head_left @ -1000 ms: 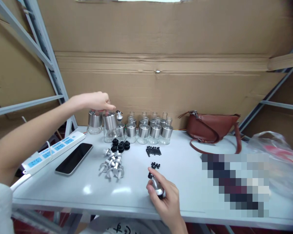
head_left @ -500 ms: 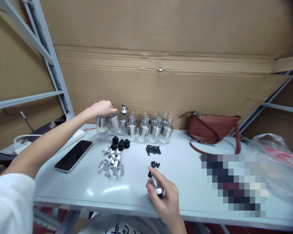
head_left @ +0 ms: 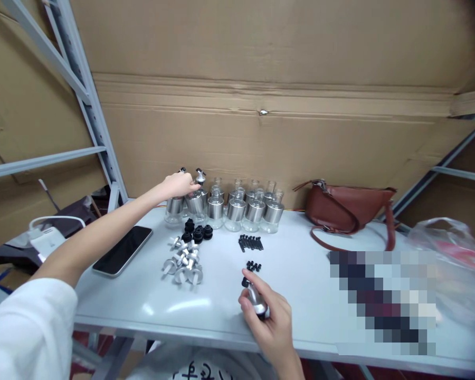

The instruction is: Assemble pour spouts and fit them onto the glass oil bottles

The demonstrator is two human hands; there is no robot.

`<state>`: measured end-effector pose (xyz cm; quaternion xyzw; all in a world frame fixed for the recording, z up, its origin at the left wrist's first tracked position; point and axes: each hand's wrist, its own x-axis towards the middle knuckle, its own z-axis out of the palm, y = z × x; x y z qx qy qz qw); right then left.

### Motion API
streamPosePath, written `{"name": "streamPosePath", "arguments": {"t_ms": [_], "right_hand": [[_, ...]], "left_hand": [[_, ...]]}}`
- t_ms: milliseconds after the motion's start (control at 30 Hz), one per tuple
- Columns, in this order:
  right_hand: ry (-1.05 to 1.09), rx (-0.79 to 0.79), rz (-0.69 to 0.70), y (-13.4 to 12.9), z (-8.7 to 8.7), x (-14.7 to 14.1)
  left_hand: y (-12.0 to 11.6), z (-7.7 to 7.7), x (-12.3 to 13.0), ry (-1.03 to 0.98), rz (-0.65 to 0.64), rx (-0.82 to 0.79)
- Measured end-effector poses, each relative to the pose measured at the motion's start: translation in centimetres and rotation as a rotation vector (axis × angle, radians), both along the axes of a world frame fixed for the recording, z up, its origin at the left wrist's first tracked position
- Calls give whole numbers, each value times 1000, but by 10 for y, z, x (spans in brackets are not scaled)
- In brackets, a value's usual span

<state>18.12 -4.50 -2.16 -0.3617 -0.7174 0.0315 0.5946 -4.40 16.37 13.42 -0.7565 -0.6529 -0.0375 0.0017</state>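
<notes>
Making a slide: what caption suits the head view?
Right hand holding a silver pourer, left hand holding a glass bottle near the top.

Dark-screened phone [head_left: 123, 251], brown handbag [head_left: 340, 206] before cardboard wall [head_left: 229, 137], clear plastic bag [head_left: 455, 279]

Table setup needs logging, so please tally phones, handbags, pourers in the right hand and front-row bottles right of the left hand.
Phone: 1
Brown handbag: 1
Silver pourer in right hand: 1
Front-row bottles right of left hand: 4
Total: 7
</notes>
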Motion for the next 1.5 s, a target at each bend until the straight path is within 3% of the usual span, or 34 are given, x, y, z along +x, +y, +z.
{"name": "streamPosePath", "arguments": {"t_ms": [300,567,833,933,1167,1367,1500], "right_hand": [[-12,-22,-5,0,1,0],[-10,4,10,1,-2,0],[-20,-2,16,0,1,0],[-18,0,18,1,1,0],[-21,2,20,1,0,-1],[-22,2,21,1,0,0],[-25,-2,27,1,0,-1]], "left_hand": [[1,0,-4,-3,17,-11],[11,-11,-5,15,-25,-81],[26,12,-14,-36,-274,-335],[31,9,-23,-28,-368,-282],[28,-14,-40,-15,-538,10],[23,-28,-43,-7,-544,75],[20,-31,-46,-58,-482,98]]}}
